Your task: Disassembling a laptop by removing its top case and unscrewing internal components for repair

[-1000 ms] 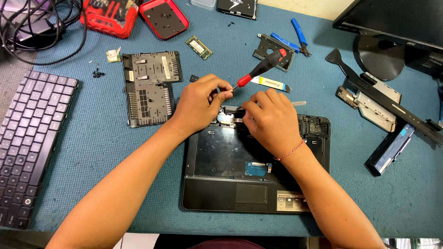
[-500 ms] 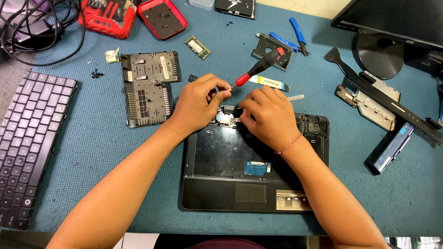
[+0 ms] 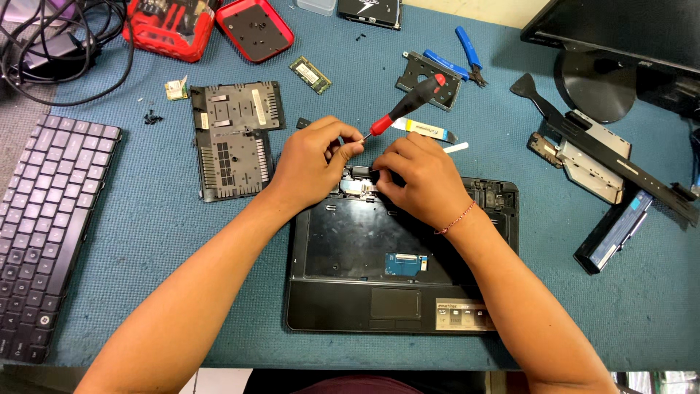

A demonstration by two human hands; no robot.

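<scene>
A: Pinching at the laptop [image 3: 379, 241] hinge area, left hand [image 3: 310, 160] fingers closed on something small; right hand [image 3: 423, 179] pressed alongside, grip hidden.

B: Where's the laptop?

A: Near the table's [image 3: 146, 241] front edge. Stiff shell, probably fragile inside; hold its rim. Screwdriver [image 3: 408, 102] just behind; open room left, before the keyboard [image 3: 44, 219].

— Where do your hands sit?
— Your left hand [image 3: 310, 157] and right hand [image 3: 419, 175] meet over the rear edge of the black, keyboardless laptop base [image 3: 401, 266].
— Around it?
— Detached black keyboard [image 3: 47, 219] far left; ribbed black plastic cover panel [image 3: 233, 135] between. Red-and-black-handled screwdriver [image 3: 408, 102] behind your hands. Long black battery pack [image 3: 612, 230] right.
</scene>
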